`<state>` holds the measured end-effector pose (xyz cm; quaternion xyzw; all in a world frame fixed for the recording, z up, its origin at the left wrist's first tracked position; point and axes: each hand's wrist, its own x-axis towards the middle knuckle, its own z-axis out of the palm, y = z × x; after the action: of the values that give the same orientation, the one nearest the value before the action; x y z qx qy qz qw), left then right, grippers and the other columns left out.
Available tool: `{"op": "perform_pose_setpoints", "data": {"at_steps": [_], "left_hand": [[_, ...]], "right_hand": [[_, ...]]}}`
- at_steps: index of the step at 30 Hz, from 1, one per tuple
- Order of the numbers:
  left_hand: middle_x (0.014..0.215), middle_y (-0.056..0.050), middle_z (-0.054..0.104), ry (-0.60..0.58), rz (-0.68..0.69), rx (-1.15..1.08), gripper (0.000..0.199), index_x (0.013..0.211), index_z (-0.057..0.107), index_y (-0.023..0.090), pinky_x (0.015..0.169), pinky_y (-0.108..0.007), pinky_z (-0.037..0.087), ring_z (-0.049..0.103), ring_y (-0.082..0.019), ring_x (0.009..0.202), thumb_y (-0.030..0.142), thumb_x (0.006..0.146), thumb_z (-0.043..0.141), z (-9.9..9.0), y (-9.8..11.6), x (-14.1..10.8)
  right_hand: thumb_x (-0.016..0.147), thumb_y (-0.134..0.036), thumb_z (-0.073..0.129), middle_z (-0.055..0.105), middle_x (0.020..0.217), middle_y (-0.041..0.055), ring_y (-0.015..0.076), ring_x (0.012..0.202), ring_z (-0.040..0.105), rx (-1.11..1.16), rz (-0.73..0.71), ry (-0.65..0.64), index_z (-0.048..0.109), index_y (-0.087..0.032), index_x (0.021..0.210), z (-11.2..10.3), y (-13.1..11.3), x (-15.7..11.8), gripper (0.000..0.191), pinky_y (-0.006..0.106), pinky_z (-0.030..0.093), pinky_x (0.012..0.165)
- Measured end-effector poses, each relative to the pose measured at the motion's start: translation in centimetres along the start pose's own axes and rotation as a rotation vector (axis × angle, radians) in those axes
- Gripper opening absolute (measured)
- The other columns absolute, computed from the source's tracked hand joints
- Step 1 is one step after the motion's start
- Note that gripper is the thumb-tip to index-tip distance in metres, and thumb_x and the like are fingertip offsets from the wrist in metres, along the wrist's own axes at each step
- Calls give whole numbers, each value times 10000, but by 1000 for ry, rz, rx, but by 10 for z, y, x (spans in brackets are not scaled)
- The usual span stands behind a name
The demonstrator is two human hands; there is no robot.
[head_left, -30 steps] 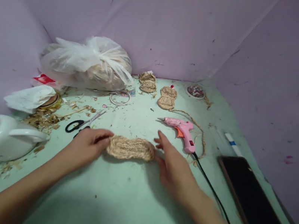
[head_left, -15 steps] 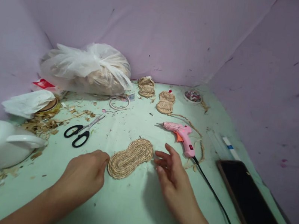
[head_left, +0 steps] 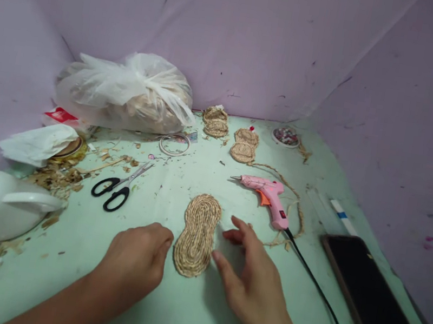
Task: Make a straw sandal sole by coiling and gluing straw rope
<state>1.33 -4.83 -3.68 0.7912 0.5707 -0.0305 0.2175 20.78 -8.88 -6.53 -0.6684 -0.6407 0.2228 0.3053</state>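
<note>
Head view, coiled pad point(head_left: 197, 235), long axis pointing forward, left grip point(head_left: 138, 255) curled closed, right grip point(head_left: 251, 277) spread

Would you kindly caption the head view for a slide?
Left hand and right hand flank a coiled woven piece, with scissors and a pink glue gun beyond.

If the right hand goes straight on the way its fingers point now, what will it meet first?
The right hand would probably meet the braided piece just to its left, though it might pass above, since depth is unclear.
</note>
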Motion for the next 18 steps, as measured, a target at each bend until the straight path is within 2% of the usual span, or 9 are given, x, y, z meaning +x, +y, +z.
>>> {"op": "perform_pose_setpoints", "data": {"at_steps": [4,10,18], "left_hand": [[742,-43,647,-46,37,2,279,771,595,207,583,-290,367,617,-216,702,226,847,327,9,11,2],[736,-32,651,8,60,-46,281,772,602,215,578,-286,378,613,-204,679,224,841,330,14,8,3],[679,-23,622,110,193,-187,296,783,612,209,579,-250,405,577,-149,611,216,852,325,31,2,5]], "right_hand": [[778,-266,534,594,1095,130,271,983,569,-51,-115,-34,290,-176,1293,8,-4,-10,577,468,472,815],[769,-317,559,595,1086,128,277,995,565,-59,3,-8,302,-162,1288,8,1,-5,600,479,459,834],[725,-349,618,580,1071,133,296,972,550,-120,-106,20,290,-166,1268,13,0,-4,660,500,439,825]]}}
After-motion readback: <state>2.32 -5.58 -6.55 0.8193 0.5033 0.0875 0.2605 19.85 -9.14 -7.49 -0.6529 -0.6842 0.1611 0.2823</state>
